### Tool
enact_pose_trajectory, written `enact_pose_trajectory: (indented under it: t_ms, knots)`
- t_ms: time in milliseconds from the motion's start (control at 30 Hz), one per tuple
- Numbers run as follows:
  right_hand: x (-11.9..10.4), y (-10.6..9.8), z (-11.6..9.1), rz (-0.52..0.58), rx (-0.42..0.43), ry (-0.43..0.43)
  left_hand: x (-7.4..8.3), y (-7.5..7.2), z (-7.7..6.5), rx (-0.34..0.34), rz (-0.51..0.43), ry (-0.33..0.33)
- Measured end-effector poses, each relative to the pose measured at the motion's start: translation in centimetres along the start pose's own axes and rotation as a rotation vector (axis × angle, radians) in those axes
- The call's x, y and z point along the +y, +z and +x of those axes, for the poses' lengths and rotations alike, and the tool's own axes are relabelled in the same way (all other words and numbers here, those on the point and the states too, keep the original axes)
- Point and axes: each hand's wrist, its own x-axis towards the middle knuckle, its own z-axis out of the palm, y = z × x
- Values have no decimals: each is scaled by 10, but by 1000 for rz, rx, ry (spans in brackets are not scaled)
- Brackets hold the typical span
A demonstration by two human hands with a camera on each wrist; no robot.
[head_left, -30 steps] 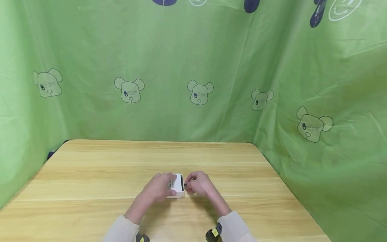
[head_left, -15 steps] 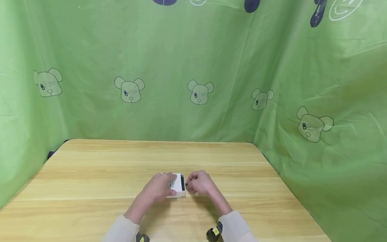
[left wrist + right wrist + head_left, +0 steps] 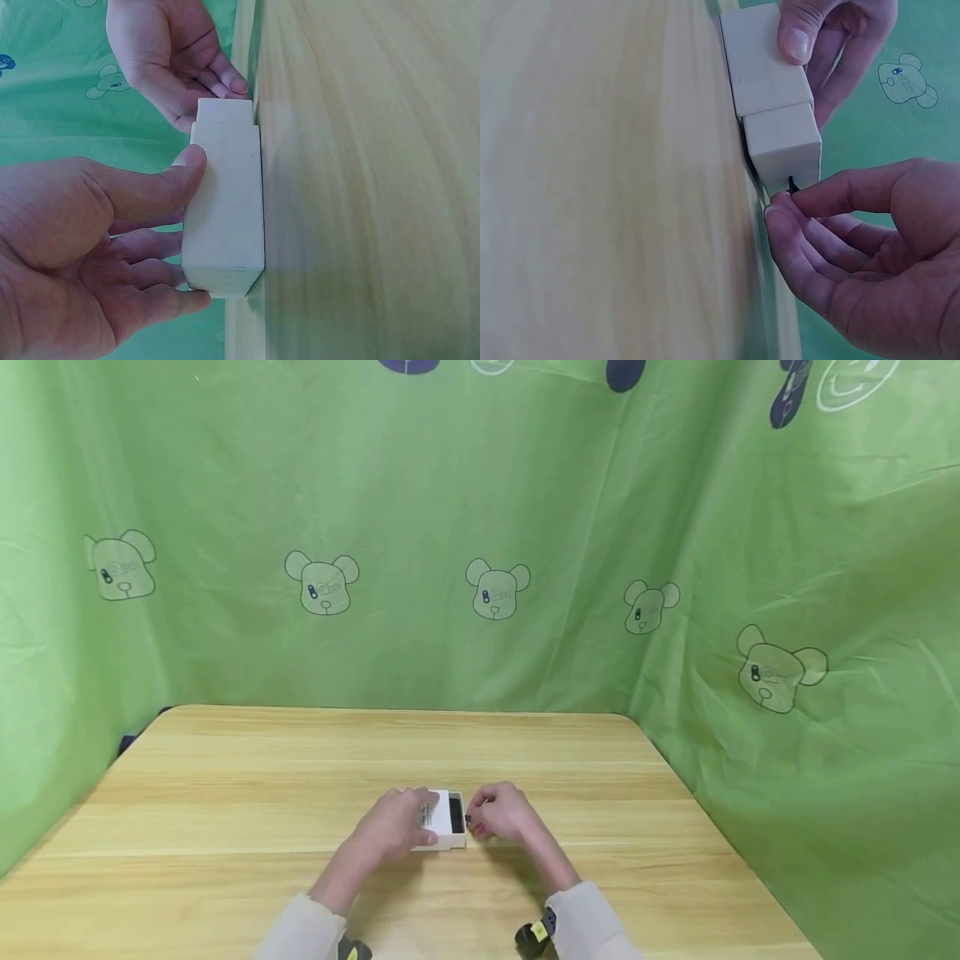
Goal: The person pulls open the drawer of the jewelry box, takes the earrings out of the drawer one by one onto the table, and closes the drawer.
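A small white drawer-style box lies on the wooden table in the head view. Its outer sleeve (image 3: 439, 817) has dark print on top, and the inner tray (image 3: 784, 139) sticks out of the right end. Something dark (image 3: 456, 816) shows inside the tray. My left hand (image 3: 390, 827) grips the sleeve from the left, its thumb (image 3: 184, 172) on the near side wall. On the other end, my right hand (image 3: 504, 812) pinches a short black pull tab (image 3: 792, 184) on the tray's end wall between thumb and forefinger.
The table (image 3: 300, 777) has a pale wood grain. Behind it and along its sides hangs a green curtain (image 3: 412, 652) printed with bear heads. Black wrist devices (image 3: 531, 939) sit by both light sleeves.
My right hand has moved a little to the right with the tab, and the tray has slid further out of the sleeve. My left hand and the sleeve have stayed in place.
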Motion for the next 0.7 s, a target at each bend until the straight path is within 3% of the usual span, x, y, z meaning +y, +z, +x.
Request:
enact_pose_trajectory:
  t_ms: [700]
  knots:
    - [5,-16,-1,-73,22,25,0,1,0,2,-15,-6]
